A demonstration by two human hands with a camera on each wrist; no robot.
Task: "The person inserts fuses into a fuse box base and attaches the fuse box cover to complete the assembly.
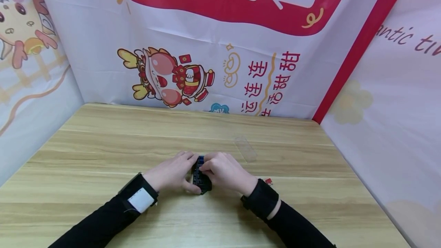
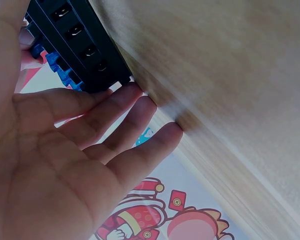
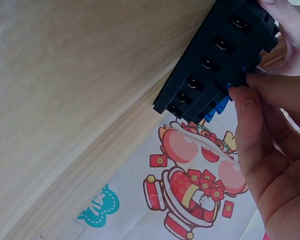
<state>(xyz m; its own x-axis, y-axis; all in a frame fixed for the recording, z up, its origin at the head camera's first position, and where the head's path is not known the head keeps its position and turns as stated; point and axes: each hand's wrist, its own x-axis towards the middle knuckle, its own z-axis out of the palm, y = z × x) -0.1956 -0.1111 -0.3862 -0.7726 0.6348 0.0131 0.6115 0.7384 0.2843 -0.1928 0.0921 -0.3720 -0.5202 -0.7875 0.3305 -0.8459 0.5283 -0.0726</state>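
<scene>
A black fuse block (image 1: pixel 202 181) with blue blade fuses (image 3: pixel 218 108) along its top stands on the table between both hands. Metal terminals show in the slots of its side in both wrist views. My left hand (image 1: pixel 173 172) steadies the block, thumb at the near end and index finger at the far end; the other fingers (image 2: pixel 147 145) stretch out with their tips by the tabletop. From the right side, my right hand (image 1: pixel 225 171) reaches over the block, thumb and index finger pinching a small blade fuse at its top. The fingertips mostly hide this fuse.
A clear plastic cover (image 1: pixel 245 149) lies behind my right hand on the wooden table (image 1: pixel 113 156). Next to the right wristband is a small red piece (image 1: pixel 268 181), partly covered by it. Printed cloth walls (image 1: pixel 193 30) enclose the table's back and sides.
</scene>
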